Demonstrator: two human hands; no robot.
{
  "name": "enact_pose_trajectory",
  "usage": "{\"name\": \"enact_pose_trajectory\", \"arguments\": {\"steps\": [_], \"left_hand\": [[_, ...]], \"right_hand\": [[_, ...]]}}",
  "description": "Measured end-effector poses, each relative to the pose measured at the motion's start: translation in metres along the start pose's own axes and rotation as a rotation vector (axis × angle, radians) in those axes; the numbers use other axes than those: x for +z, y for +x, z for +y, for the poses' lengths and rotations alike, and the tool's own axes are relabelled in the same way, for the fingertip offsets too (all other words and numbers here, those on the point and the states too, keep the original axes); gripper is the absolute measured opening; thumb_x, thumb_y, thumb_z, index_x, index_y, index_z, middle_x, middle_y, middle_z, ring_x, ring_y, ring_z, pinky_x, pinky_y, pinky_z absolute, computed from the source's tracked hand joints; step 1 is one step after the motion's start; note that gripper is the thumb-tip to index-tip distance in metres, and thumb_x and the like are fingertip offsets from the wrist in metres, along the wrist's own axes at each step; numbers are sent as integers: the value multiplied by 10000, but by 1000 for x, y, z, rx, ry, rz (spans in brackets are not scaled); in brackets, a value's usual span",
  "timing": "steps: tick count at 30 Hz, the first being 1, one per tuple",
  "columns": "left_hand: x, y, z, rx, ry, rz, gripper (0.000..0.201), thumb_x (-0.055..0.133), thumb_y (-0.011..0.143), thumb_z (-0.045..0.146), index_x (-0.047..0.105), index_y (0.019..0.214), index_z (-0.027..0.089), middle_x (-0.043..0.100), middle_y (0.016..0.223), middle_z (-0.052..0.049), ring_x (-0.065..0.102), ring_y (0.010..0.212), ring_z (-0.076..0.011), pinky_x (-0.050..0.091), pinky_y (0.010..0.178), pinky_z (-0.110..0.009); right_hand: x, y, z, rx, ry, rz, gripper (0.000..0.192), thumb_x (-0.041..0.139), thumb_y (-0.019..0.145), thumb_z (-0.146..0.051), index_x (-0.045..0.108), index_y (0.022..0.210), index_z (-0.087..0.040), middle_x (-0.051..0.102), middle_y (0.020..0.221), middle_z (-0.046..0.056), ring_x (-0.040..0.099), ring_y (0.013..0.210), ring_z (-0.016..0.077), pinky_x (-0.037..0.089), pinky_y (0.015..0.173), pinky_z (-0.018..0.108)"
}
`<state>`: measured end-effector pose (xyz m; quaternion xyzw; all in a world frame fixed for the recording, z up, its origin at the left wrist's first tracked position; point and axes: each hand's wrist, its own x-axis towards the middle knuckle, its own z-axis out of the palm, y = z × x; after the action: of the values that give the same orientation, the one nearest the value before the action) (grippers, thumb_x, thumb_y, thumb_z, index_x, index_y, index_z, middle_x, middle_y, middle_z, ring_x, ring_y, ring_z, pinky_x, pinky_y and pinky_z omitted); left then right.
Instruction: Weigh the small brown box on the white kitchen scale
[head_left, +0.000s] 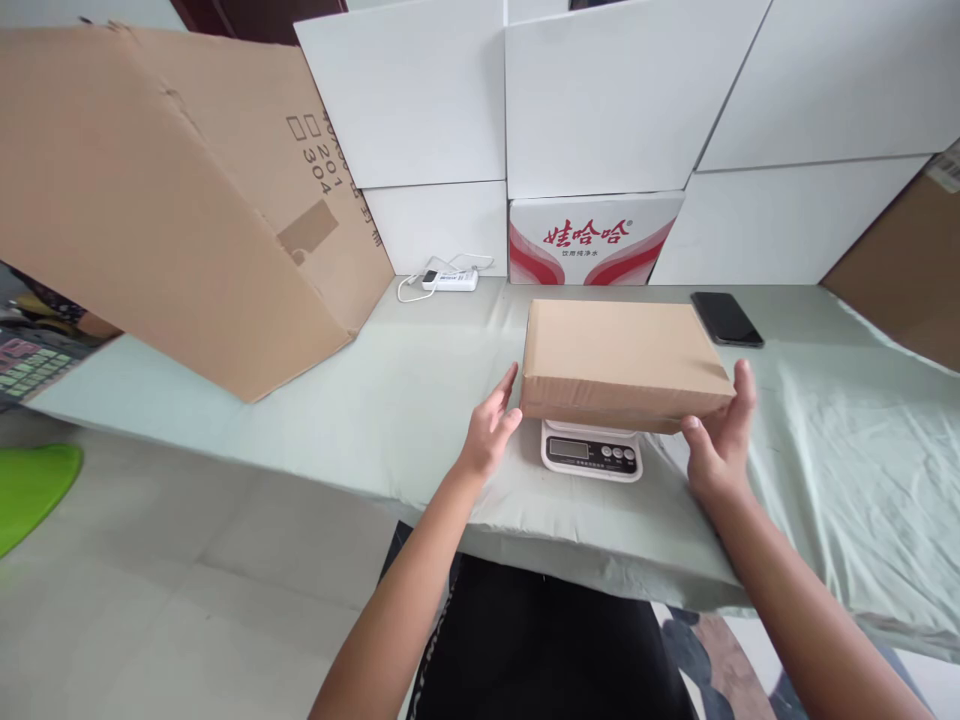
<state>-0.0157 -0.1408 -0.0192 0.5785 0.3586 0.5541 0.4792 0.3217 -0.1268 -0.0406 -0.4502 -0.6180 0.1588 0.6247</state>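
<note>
1. Black fabric (551, 640), nearest the camera, lies below my fingers, on the near side of the covered table (420, 400).
2. Well left of my left fingers a big printed carton (225, 200) leans; beyond them lies a white corded device (457, 280).
3. My left hand (486, 435) is open, thumb and fingers parted, just beside the box's left end, with nothing in its hold.
4. Between my two sets of fingers the brown box (626, 350) sits over a small scale (592, 453). I judge the step to be setting it down there or lifting it away; I cannot tell which. Either move calls for my fingers level at both ends.
5. My right hand (716, 440) spreads around the near right corner, thumb at the lower edge; whether it grips, I cannot tell.
6. Beyond those fingers lies a phone (727, 320).
</note>
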Motion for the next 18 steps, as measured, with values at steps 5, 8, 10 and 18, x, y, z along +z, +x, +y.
{"name": "enact_pose_trajectory", "arguments": {"steps": [5,8,10,18], "left_hand": [[2,-2,1,-32,3,-86,919,685,1022,681,414,1784,244,368,1892,-112,317,1780,-398,310,1471,-572],[0,-1,2,-15,-6,-101,924,682,1021,689,425,1778,225,365,1889,-125,318,1777,-404,312,1469,-576],[-1,7,8,18,-17,-109,927,677,1019,699,443,1768,207,372,1883,-138,332,1772,-404,323,1464,-562],[6,110,24,114,-8,-142,849,661,1004,685,531,1699,215,516,1822,-115,384,1754,-402,348,1436,-549]], "right_hand": [[1,1,-2,3,16,-28,1002,790,939,-652,322,1789,-406,508,1760,131,531,1629,407,409,1377,699],[1,9,-10,-31,14,-19,955,780,943,-665,373,1770,-412,556,1713,122,556,1607,407,433,1369,697],[0,22,-18,-97,32,-2,936,792,912,-694,429,1741,-455,573,1688,97,561,1594,434,446,1354,724],[30,114,-11,-222,99,23,960,754,864,-758,438,1693,-391,508,1736,102,477,1649,451,394,1396,696]]}}
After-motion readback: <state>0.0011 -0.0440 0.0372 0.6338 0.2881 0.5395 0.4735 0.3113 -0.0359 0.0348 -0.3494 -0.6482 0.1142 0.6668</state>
